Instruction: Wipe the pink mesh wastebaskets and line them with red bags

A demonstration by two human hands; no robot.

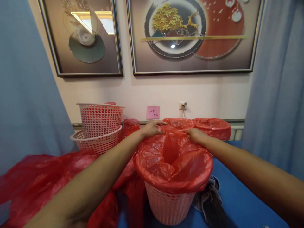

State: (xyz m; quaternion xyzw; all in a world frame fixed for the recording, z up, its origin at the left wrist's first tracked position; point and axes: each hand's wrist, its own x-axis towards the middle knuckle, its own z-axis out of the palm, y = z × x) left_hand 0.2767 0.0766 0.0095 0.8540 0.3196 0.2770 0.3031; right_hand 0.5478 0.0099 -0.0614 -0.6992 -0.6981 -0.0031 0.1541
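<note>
A thin, translucent red plastic bag (192, 161) lines a round, pale pink perforated plastic basket (169, 204), its edge folded down over the rim all along the near side. The basket stands upright on a blue surface (244, 190), in front of the person. The film looks very light, soft and rather slippery, and would probably tear if pulled hard at one spot; a broad hold on the folded band should be safer than a fingertip pinch. The basket seems light too, but stiff enough to keep its shape — its rim or slatted side would make the firmest hold.

Both hands are at the far side of the rim. The left hand (152, 128) reaches over the film with its fingers stretched out, the thumb side a little apart; whether it grips any film I cannot tell. The right hand (196, 136) has its fingers curled at the bag's edge, but the tips are too hidden to say whether they are clamped on it.

A dark grey cloth (212, 196) lies just beside the basket, on the right. Loose crumpled red plastic film (52, 172) spreads on the left, with two stacked pink perforated baskets (102, 120) behind it.
</note>
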